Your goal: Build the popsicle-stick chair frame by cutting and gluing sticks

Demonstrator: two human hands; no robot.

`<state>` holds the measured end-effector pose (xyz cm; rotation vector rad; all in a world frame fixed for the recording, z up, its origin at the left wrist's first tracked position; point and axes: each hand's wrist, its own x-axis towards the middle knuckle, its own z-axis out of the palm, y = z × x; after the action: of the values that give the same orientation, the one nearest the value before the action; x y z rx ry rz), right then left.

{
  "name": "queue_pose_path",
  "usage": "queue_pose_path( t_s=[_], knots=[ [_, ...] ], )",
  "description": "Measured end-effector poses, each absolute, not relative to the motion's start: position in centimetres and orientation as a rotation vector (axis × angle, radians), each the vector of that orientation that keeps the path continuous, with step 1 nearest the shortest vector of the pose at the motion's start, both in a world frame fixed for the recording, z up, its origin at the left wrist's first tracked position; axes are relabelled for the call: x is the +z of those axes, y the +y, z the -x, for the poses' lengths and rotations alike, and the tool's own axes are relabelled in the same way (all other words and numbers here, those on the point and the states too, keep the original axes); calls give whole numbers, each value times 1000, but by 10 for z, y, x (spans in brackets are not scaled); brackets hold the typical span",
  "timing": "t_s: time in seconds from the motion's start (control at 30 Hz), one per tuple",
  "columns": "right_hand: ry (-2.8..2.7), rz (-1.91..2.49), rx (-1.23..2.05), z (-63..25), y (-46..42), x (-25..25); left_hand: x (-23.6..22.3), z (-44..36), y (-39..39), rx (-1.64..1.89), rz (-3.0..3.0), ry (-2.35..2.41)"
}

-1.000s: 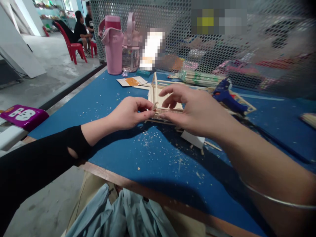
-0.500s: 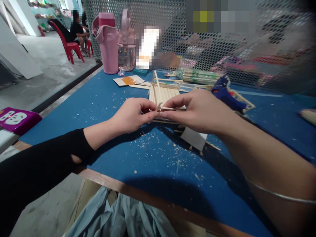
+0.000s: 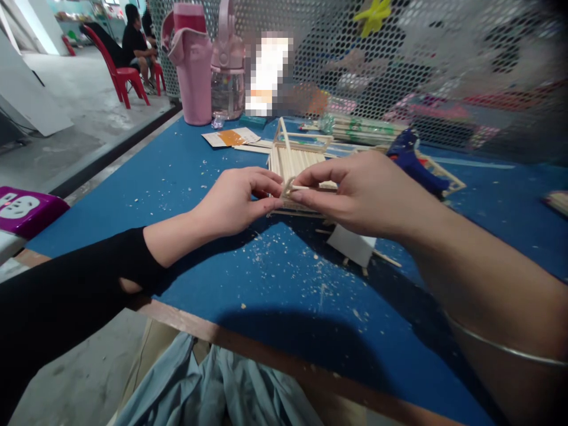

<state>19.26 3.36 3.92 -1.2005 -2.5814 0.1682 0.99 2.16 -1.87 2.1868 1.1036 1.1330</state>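
Observation:
A small model built from thin wooden sticks [image 3: 302,158] stands on the blue table, with a slatted deck, rails at the back and a slanted stick at its left. My right hand [image 3: 359,192] pinches a thin wooden stick [image 3: 304,188] between thumb and forefinger, its left end at the model's front left corner. At that same corner, my left hand [image 3: 242,200] has thumb and fingertips closed around the model's edge. Exactly what lies between those left fingertips is partly hidden. Under my right hand lies a white card piece [image 3: 352,245] with sticks beneath it.
A blue glue gun [image 3: 417,163] lies right of the model, by a stick frame. Behind are bundled sticks [image 3: 364,128], a pink tumbler [image 3: 193,71], a clear bottle [image 3: 228,89] and a mesh panel. A purple power strip [image 3: 31,210] sits at left. Wood crumbs dot the table.
My right hand has shifted slightly up and right with the stick, parting a little from my left fingertips. My left hand stays at the corner. The whole view has tilted slightly.

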Motion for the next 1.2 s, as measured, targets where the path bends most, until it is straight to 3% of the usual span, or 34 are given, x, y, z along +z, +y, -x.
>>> queue_pose_path(
  t_s=[0.73,1.0,1.2],
  knots=[
    [-2522,1268,252,-190,31,36,-17,-11,21,1125,-2226,1066],
    [-2576,1198,527,-195,39,40,-22,-11,21,1214,-2247,1120],
    [-2592,1114,663,-199,47,39,-26,-10,21,1445,-2632,1002]
  ],
)
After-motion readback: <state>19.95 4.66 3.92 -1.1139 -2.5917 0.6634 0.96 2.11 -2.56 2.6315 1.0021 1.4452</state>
